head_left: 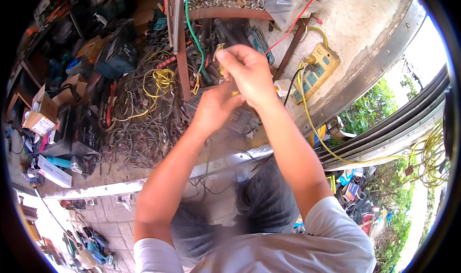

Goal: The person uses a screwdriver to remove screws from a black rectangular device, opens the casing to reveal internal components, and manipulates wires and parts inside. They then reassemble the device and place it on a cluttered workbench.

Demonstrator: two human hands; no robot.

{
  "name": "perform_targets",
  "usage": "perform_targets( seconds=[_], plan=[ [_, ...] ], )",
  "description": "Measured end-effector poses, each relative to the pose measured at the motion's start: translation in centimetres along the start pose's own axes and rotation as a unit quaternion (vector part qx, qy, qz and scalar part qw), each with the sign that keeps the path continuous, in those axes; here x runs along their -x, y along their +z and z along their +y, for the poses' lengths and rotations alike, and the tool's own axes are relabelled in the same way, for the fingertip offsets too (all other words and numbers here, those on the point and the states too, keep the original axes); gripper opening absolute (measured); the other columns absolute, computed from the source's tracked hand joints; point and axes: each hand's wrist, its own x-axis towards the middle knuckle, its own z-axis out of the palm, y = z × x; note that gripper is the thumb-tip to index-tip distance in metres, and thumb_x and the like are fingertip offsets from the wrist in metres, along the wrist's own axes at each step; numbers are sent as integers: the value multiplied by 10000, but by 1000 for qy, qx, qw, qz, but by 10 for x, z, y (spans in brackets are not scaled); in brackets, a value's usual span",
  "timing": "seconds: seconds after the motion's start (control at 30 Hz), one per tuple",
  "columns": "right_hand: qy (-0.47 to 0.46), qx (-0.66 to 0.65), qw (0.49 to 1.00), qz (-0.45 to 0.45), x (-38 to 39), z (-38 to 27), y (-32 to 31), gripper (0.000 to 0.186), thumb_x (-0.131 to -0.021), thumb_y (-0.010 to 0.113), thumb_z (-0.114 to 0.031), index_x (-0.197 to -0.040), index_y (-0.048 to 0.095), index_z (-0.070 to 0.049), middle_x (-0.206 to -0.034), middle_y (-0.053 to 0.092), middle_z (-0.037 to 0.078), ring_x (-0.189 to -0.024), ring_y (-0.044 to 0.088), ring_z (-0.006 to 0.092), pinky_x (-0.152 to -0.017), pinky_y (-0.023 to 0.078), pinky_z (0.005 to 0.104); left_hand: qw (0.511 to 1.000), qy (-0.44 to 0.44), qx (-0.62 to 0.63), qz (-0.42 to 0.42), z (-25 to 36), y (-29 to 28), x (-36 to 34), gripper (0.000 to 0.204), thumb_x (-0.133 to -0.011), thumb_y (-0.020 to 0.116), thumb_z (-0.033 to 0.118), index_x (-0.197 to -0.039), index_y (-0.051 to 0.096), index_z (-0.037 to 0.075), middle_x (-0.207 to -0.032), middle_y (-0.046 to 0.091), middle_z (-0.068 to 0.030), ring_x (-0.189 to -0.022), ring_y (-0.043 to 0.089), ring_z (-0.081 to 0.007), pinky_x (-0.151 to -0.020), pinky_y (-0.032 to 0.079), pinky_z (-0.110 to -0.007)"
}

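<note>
My right hand (pixel 247 73) is raised over the cluttered bench, its thumb and fingers closed on a small brass-coloured metal piece (pixel 218 51) that sticks out past the fingertips. Just below and to the left, my left hand (pixel 214 108) is closed too, with its fingers up against the right hand. A bit of yellow shows between the two hands; what the left one grips is hidden. Close by on the left, a green cord (pixel 191 30) hangs down with a small yellow hook (pixel 196 86) at its end.
Tangled dark wires (pixel 144 143) and a yellow cable coil (pixel 161 82) cover the bench. A rusty-framed shelf (pixel 225 13) with small metal parts stands ahead. To the right lies a yellow power strip (pixel 316 73) with cords. Dark cases (pixel 115 57) and boxes crowd the left.
</note>
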Motion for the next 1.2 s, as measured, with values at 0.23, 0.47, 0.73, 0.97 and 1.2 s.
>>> perform_targets(
  seconds=[0.23, 0.47, 0.73, 0.97, 1.2],
  plan=[
    [109, -287, 887, -344, -19, 0, -42, 287, -936, 633, -261, -877, 625, 20, -500, 439, -17, -407, 406, 72, -411, 330, 236, 994, -3, 90, -69, 18, -3, 0, 196, -916, 634, 83, -1067, 605, -38, -979, 681, -61, -916, 623, -129, -855, 499, -297],
    [39, -46, 997, 42, 3, -3, 2, 261, -931, 643, -275, -845, 624, -30, -619, 546, -14, -540, 482, 64, -525, 390, 228, 996, -17, -49, 74, 2, 7, -1, 208, -895, 657, 77, -1058, 590, -35, -933, 675, -47, -847, 623, -120, -800, 506, -276],
    [132, -282, 873, -375, -28, 2, -50, 289, -914, 665, -287, -819, 616, -19, -531, 461, -24, -463, 427, 71, -453, 361, 251, 999, 25, -6, -48, 11, 4, -1, 247, -945, 604, 115, -1133, 586, -43, -947, 682, -74, -910, 624, -120, -837, 494, -267],
    [34, -53, 996, 67, 4, 3, 0, 254, -897, 693, -233, -794, 597, -21, -591, 489, -31, -500, 427, 63, -463, 352, 240, 999, 17, -3, 40, -1, 5, 0, 258, -871, 698, 93, -1056, 569, -33, -977, 678, -64, -883, 638, -126, -815, 508, -270],
    [109, -241, 943, -200, -21, 10, -41, 227, -912, 663, -221, -855, 604, -9, -581, 526, 17, -475, 484, 109, -459, 408, 258, 1000, 11, 26, 6, 4, 8, -4, 161, -885, 681, 98, -955, 586, -12, -895, 668, -50, -824, 629, -115, -748, 499, -261]
  ],
)
